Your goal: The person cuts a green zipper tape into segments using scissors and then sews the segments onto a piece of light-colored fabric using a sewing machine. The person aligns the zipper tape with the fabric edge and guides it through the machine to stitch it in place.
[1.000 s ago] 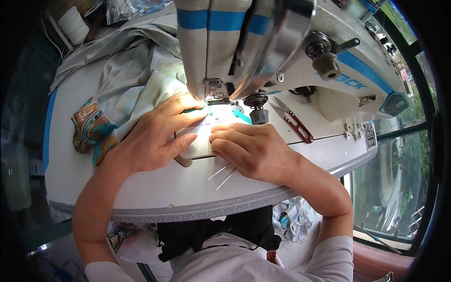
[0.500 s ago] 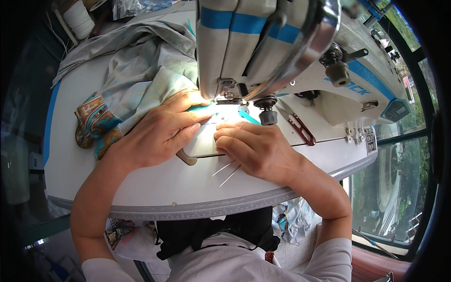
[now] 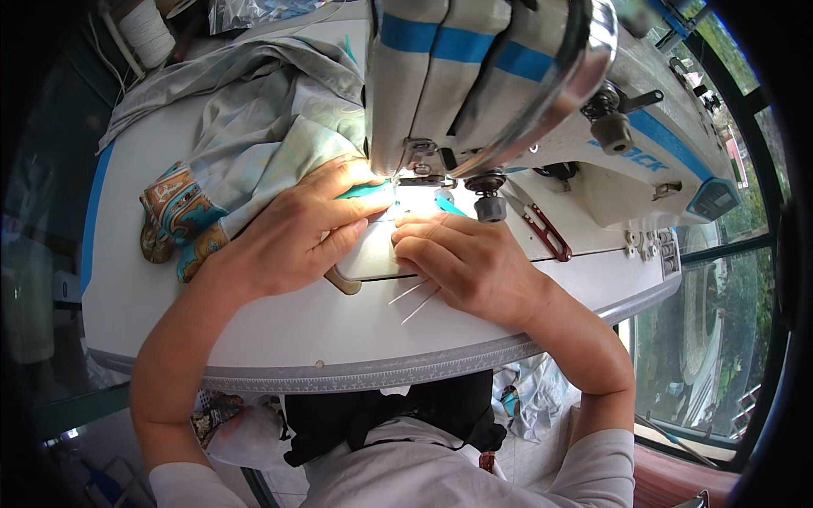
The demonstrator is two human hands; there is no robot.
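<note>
My left hand (image 3: 296, 222) lies over the pale garment fabric (image 3: 262, 118), its fingertips gripping a teal edge (image 3: 362, 189) beside the needle area of the sewing machine (image 3: 474, 76). Close on the other side, my right hand (image 3: 470, 262) is closed, its fingertips at the brightly lit work spot. Two thin metal prongs, apparently tweezers (image 3: 419, 306), stick out below my right palm. A short teal strip (image 3: 449, 206) shows just above its fingers. Glare and fingers hide what lies under the presser foot. The garment's orange-and-teal patterned end (image 3: 179, 207) rests left of my left wrist.
Thread snips with dark red handles (image 3: 549, 233) lie right of the needle area. Small bobbins (image 3: 641, 244) sit farther right. A cone of white thread (image 3: 146, 34) stands at the far left. A ruler strip (image 3: 406, 369) runs along the front edge of the table (image 3: 279, 334).
The view has shifted slightly, with the machine and garment a little farther right in the picture. Both hands keep nearly the same pose and grip beside the needle.
</note>
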